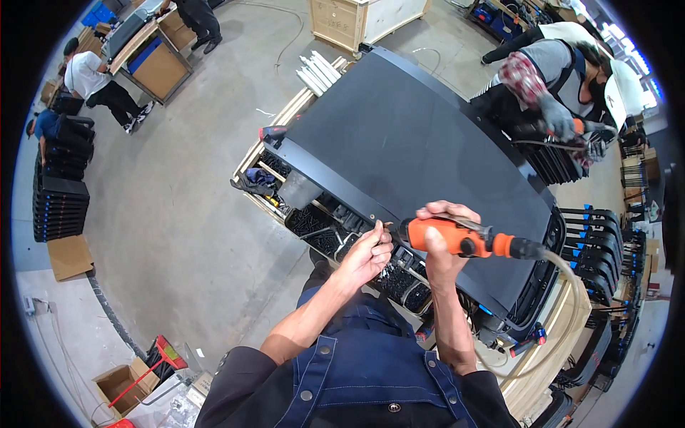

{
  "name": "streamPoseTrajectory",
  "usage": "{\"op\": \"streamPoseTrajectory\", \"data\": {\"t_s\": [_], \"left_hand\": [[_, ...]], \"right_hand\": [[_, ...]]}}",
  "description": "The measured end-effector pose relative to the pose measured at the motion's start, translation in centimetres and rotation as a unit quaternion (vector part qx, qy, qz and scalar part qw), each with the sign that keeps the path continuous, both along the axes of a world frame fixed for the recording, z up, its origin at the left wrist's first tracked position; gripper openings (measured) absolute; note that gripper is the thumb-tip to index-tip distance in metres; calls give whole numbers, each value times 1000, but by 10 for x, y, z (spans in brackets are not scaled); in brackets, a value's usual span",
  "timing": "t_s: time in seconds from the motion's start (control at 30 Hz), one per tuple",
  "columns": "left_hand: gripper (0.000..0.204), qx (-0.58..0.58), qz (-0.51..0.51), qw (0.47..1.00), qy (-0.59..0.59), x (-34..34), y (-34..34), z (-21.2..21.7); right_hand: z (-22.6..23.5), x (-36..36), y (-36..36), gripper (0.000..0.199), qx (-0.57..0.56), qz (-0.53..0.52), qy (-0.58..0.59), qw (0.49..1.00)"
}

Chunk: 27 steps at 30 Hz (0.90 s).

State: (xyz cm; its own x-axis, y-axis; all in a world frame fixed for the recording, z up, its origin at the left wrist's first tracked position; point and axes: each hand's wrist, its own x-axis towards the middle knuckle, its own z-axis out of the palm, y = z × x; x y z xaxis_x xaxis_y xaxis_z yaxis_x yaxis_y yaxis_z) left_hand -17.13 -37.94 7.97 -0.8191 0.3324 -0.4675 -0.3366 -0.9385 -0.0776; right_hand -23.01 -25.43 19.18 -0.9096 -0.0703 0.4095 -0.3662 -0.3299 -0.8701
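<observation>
My right hand (pixel 445 265) is wrapped round an orange and black air screwdriver (pixel 457 235), held level with its nose to the left. A pale hose (pixel 573 291) runs from its right end. At the nose, my left hand (pixel 367 255) is pinched closed; what its fingertips hold, if anything, is too small to make out. Both hands are over the near edge of a large dark grey panel (pixel 407 135) lying on a wooden bench. Just below that edge sit bins of small black parts (pixel 312 222), partly hidden by my hands and arms.
Across the panel at right, a co-worker in grey gloves (pixel 560 118) handles a tool beside stacked black parts. Black frames (pixel 596 246) are racked at right. A wooden crate (pixel 339 25) stands beyond the bench. Other people (pixel 93 75) work at far left; a red broom (pixel 170 351) lies lower left.
</observation>
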Motion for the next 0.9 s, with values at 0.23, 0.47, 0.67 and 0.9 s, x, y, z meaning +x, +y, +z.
{"op": "streamPoseTrajectory", "data": {"t_s": [0.23,0.47,0.67,0.9], "left_hand": [[30,29,-26,999,-36,-20,-19,-11],[31,40,-50,998,-27,-22,-24,-11],[32,60,-70,994,-55,-19,-31,-11],[33,-47,-87,994,-37,-12,-39,-9]], "right_hand": [[-6,-30,-51,45,129,80,-12,988],[8,-32,-63,46,196,45,-53,978],[8,-28,-64,46,294,60,37,953],[-4,-38,-75,44,324,87,41,941]]}}
